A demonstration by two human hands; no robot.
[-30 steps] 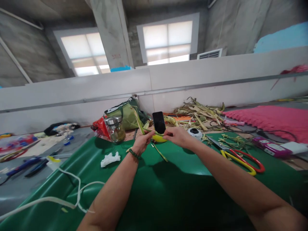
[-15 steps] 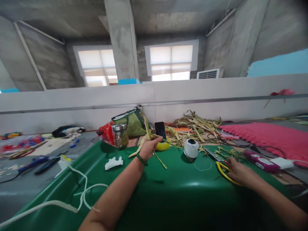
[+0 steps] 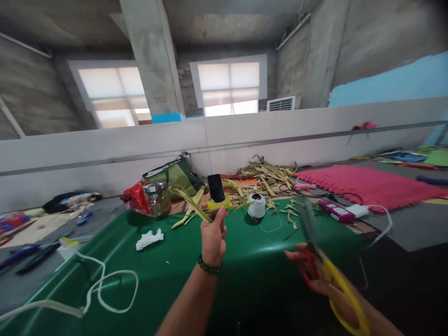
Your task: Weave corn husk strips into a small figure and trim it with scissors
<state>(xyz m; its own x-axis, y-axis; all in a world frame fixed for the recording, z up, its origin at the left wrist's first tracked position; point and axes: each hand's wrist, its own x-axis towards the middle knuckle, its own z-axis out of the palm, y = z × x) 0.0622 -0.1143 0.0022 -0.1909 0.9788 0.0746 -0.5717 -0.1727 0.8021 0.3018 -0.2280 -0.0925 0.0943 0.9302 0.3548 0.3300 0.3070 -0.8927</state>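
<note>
My left hand (image 3: pixel 214 235) is closed round a bundle of dried corn husk strips (image 3: pixel 191 201), its thumb pressed on top. The strips fan out to the upper left, and a thin green one points right. In my right hand (image 3: pixel 324 275) is a pair of scissors (image 3: pixel 310 231) with red and yellow handles, raised off the table with blades pointing up and blurred. Just beyond the left hand, a dark phone (image 3: pixel 216 187) leans in a yellow holder (image 3: pixel 219 202). A white thread spool (image 3: pixel 256 206) stands right of that hand, its loose thread trailing on the green cloth (image 3: pixel 245 247).
A glass jar (image 3: pixel 156 199) and a green bag (image 3: pixel 178 175) stand at the back left. Piled husks (image 3: pixel 268 172) lie behind the spool. At right are a magenta box (image 3: pixel 336 211) and a pink mat (image 3: pixel 371 184). White cord (image 3: pixel 105 280) loops at left; crumpled tissue (image 3: pixel 150 239) lies nearby.
My right hand has picked up the scissors from the cloth and lifted them toward me. My left hand has turned upright, still gripping the husk strips. The view has swung right.
</note>
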